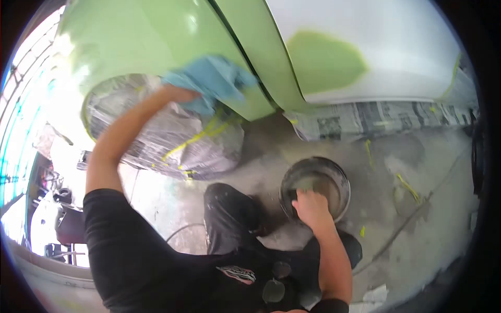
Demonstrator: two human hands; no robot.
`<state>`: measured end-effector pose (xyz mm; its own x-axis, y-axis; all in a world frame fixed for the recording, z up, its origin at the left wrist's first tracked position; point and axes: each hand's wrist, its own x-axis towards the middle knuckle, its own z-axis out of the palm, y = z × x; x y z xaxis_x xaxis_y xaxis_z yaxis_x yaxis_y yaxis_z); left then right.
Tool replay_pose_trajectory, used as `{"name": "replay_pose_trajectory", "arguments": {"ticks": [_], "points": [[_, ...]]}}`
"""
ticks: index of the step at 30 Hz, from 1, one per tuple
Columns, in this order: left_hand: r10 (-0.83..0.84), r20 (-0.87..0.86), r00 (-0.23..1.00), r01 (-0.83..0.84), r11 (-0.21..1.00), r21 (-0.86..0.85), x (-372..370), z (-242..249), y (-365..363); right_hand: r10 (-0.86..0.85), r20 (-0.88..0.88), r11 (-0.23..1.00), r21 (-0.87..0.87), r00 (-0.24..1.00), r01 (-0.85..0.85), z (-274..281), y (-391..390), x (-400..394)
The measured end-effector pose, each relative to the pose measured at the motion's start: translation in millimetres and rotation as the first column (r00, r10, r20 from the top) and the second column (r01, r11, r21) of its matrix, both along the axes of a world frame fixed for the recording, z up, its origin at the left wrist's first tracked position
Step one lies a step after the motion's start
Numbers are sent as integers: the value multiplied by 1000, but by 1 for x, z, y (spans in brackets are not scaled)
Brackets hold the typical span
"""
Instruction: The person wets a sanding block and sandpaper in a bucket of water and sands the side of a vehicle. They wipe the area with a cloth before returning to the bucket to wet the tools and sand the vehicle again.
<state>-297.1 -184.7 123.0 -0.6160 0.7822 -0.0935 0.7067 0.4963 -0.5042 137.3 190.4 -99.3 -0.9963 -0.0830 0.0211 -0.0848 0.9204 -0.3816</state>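
Note:
My left hand (180, 94) is closed on a light blue cloth (216, 78), which hangs bunched and slightly blurred against the lower part of a green car panel (141, 41). Below and to the right, a dark round bucket (343, 180) with murky liquid stands on the floor. Over its near side is my right hand (314, 207), fingers curled in towards the liquid. What those fingers hold, if anything, is hidden. Beside the cloth, the wheel is wrapped in clear plastic sheeting (209, 151) with yellow tape.
A white door panel (396, 47) with a green patch (326, 62) is at the upper right, newspaper masking (376, 116) along its lower edge. Yellow tape scraps (408, 188) lie on the concrete floor (386, 224). My bent knee (229, 208) is left of the bucket.

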Motion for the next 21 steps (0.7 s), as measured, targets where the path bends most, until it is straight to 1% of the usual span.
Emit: {"name": "replay_pose_trajectory", "arguments": {"ticks": [1,2,3,4,5,6,7,8,10,12,13,14,16,17,18,19,20,21], "points": [[20,-18,1000,-20,999,33,-35,16,-31,-5,-21,1000,-12,1000,5,-4,2,-2],[330,95,939,-321,942,-100,17,76,0,-13,-18,1000,-25,1000,13,-8,5,-5],[359,112,927,-350,932,-91,25,107,1,-17,-6,999,-34,1000,17,-9,8,-8],[393,120,912,-387,919,-75,20,131,-4,-63,88,997,-29,994,66,-1,12,-10],[394,-103,913,-400,916,-40,45,150,14,-81,114,997,-4,990,82,-1,21,-13],[430,-274,860,-470,877,-103,88,161,48,-131,116,991,-6,985,133,-4,34,-16],[319,175,931,-357,707,611,81,150,39,-217,75,976,-5,973,218,1,45,-15],[272,232,934,-356,655,667,77,136,44,-293,36,956,-3,956,293,6,59,-12],[156,324,933,-355,540,763,72,84,63,-444,-57,896,-11,894,444,4,80,-5],[71,85,994,-108,777,620,82,24,84,-535,-19,844,-58,844,534,-5,97,3],[5,-31,1000,11,864,504,89,-6,97,-576,4,814,-85,817,575,-15,102,8],[-78,-140,987,124,924,362,99,-28,111,-564,18,825,-27,826,564,-28,105,14],[-242,-176,954,299,745,597,147,-58,136,-535,55,843,90,843,530,-52,110,22],[-196,-223,955,292,756,585,168,-79,143,-521,109,853,100,847,512,-54,107,26],[-120,-113,986,165,704,691,192,-100,151,-506,165,862,104,846,496,-53,100,30],[-55,-3,998,37,625,779,217,-121,159,-492,216,870,106,843,481,-52,95,33],[-19,280,960,-245,428,870,242,-139,172,-585,166,808,40,794,587,-57,93,33],[-139,231,963,-188,265,946,261,-156,183,-673,120,732,-31,730,680,-66,93,30]]}}
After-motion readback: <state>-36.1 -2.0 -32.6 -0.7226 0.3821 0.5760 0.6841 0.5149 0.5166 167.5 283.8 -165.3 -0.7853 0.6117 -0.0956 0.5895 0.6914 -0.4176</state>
